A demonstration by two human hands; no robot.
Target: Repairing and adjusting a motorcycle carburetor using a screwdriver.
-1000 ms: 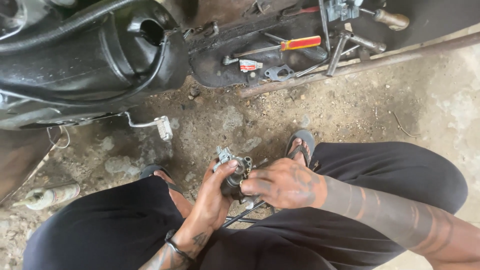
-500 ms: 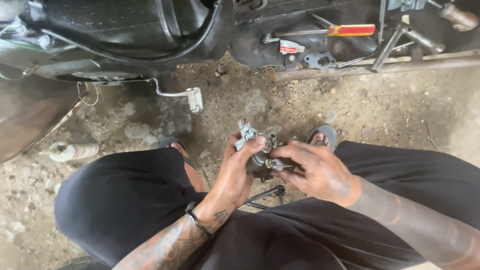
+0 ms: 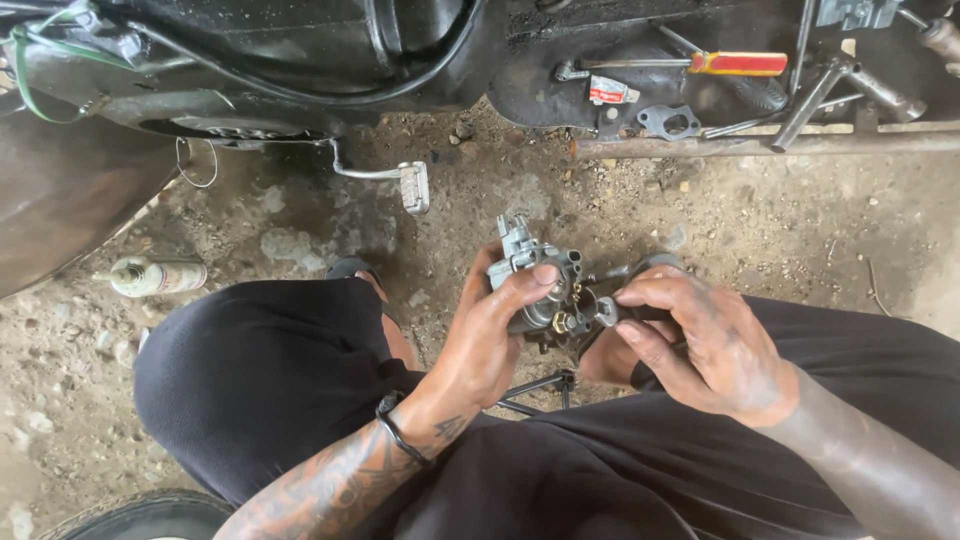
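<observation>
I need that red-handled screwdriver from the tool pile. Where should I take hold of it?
Grip the red-handled screwdriver by its red handle, coming from above: it lies flat, the handle is its thickest part, and that end points away from the wrench crowding its shaft.

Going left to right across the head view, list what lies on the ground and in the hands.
Small bottle on the dirt → metal foot peg → left hand gripping the grey metal carburettor → right hand pinching a small part at its side.
</observation>
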